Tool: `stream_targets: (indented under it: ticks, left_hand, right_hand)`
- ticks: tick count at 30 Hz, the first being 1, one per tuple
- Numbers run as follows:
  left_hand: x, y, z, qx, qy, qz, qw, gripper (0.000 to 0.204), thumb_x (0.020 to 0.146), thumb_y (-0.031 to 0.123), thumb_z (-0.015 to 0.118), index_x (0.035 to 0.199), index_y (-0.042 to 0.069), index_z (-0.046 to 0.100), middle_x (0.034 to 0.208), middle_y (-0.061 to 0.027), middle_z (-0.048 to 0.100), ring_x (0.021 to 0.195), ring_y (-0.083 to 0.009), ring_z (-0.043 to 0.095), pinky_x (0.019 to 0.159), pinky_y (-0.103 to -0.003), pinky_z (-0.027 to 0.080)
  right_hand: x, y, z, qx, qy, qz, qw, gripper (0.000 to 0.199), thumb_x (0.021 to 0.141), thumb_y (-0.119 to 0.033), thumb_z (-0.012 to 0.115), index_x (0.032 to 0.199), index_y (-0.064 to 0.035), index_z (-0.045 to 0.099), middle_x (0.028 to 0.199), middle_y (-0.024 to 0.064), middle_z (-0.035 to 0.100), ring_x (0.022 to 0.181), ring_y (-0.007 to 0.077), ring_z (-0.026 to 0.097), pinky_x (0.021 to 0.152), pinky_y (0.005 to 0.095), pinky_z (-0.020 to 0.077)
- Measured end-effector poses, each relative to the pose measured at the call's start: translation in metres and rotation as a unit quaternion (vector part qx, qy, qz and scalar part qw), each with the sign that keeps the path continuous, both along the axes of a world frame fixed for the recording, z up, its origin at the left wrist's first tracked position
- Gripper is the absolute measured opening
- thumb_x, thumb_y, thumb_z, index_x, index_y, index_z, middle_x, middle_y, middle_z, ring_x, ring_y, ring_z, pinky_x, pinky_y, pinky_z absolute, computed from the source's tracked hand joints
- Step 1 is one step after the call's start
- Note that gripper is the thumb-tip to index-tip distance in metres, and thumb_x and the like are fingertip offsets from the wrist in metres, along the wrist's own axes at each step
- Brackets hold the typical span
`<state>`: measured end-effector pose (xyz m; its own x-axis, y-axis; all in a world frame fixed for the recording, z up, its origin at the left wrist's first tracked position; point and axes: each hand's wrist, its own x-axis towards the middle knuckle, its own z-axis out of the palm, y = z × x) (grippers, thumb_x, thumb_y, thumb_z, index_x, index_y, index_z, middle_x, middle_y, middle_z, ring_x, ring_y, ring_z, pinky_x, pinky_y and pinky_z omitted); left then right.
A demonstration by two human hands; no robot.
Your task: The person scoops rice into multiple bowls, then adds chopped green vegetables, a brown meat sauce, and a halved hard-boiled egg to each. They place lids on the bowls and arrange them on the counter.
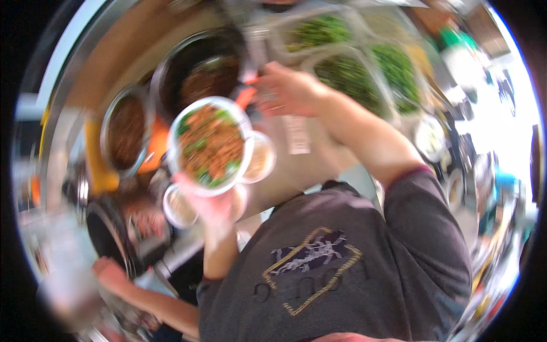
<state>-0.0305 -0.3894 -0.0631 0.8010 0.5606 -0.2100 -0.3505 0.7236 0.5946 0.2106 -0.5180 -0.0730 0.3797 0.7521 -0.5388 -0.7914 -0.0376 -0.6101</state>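
Observation:
My left hand (213, 206) holds up a round white bowl (247, 122) from below, its fingers at the near rim. Minced brown topping and green leaves (211, 145) fill the bowl. Farther right, my right hand (282, 90) is bent beside an orange-red piece (245, 96), possibly a handle. Motion smears its fingers, so I cannot see whether it grips that piece. Just beyond the bowl stands a deep dark pot (171, 68) with brown food inside. Small white cups, one pale-filled cup (262, 157) and another cup (181, 206), sit around the bowl, partly hidden by it.
Clear tubs of chopped greens (348, 74) occupy the far right. A metal pot of brown sauce (105, 134) stands at the left near an orange-yellow object (97, 162). Another person's hand (111, 275) reaches in at lower left by a dark round pan (105, 233).

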Motion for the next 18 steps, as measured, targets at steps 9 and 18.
stream_targets:
  ticks: [9, 18]
  left_hand:
    - [0.029, -0.138, -0.001, -0.052, 0.134, -0.268, 0.953, 0.080, 0.091, 0.068, 0.039, 0.151, 0.018, 0.022, 0.155, -0.0100, 0.027, 0.139, -0.0357, 0.032, 0.113, -0.057, 0.028]
    - [0.157, -0.356, -0.055, 0.001, 0.112, -0.468, 0.877, 0.083, 0.087, 0.061, 0.056, 0.148, 0.012, 0.028, 0.150, -0.0103, 0.034, 0.136, -0.0313, 0.037, 0.112, -0.052, 0.033]
  right_hand:
    - [-0.087, -0.300, -0.069, -0.319, -0.360, 0.011, 0.877, 0.021, 0.090, -0.030, 0.062, 0.094, -0.0104, 0.069, 0.079, 0.0056, 0.067, 0.073, 0.0175, 0.064, 0.069, 0.0319, 0.0517]
    - [-0.125, -0.570, -0.132, -0.695, -0.412, -0.089, 0.583, 0.042, 0.074, -0.029, 0.075, 0.106, -0.0095, 0.056, 0.106, 0.0107, 0.054, 0.102, 0.0300, 0.057, 0.084, 0.0407, 0.0496]
